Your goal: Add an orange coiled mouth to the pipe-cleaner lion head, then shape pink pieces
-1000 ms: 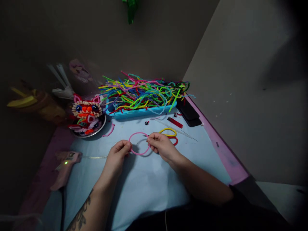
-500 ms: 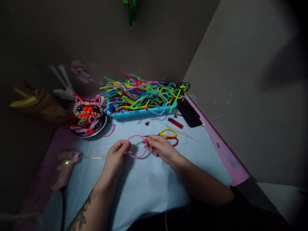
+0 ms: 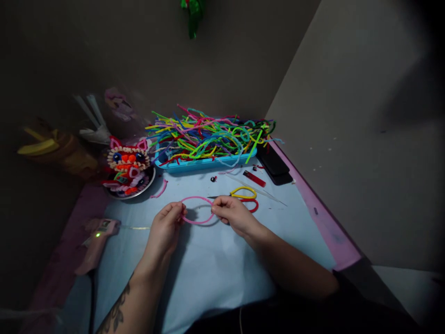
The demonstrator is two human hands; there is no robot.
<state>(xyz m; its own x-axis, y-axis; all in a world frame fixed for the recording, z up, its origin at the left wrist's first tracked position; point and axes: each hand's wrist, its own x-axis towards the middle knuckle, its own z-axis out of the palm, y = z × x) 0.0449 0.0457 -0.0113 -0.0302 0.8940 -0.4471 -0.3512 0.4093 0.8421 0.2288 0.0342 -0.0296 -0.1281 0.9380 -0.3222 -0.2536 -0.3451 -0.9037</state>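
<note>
A pink pipe cleaner ring is stretched between my two hands above the light blue table cover. My left hand pinches its left side between thumb and fingertips. On the opposite side, my right hand grips the ring, its fingers closed over that edge. Just behind the right hand lie scissors with one yellow and one red handle, the blades partly covered by the hand. Left of my left hand rests a pink glue gun with a green light lit, a clear glue stick beside it.
A blue tray heaped with colourful pipe cleaners stands at the back. Fuzzy animal faces fill a metal bowl at left. A red lighter, a black phone and a small black bead lie around.
The ring has gone from nearly round to a wider, flatter oval. My left hand has shifted slightly left, and the right hand slightly right.
</note>
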